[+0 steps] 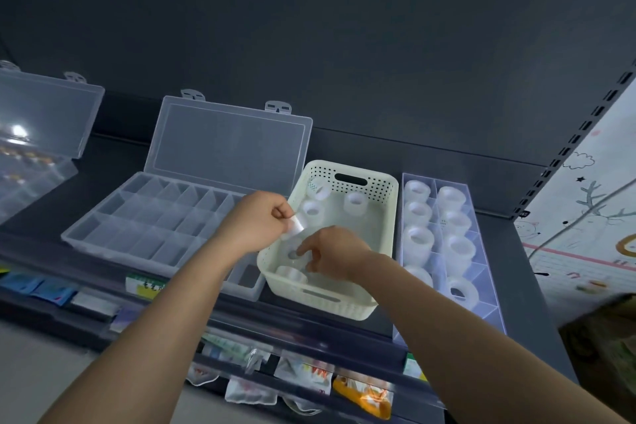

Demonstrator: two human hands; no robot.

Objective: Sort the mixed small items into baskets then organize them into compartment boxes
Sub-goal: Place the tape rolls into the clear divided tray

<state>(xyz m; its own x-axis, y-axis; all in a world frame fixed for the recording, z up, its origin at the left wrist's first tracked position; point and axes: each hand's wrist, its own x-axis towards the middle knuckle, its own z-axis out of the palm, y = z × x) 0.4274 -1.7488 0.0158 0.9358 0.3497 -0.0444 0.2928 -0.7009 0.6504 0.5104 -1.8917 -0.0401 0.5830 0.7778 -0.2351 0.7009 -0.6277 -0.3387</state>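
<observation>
Centrally, the cream perforated plastic basket (320, 170) holds four loose clear tape rolls (356, 203). The right hand (339, 253) pinches a fifth roll (295, 255) on its floor, while the left hand (256, 220) pinches a sixth roll (296, 226) just above the left rim. Right of it, a clear divided tray (481, 311) carries eight rolls. Left, a clear compartment box (137, 227) stands open-lidded.

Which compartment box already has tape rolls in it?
The lidless box right of the cream basket; the open-lidded box left of it holds no rolls.

One basket (347, 304), three boxes (137, 217), roughly fourteen tape rolls (356, 203)
</observation>
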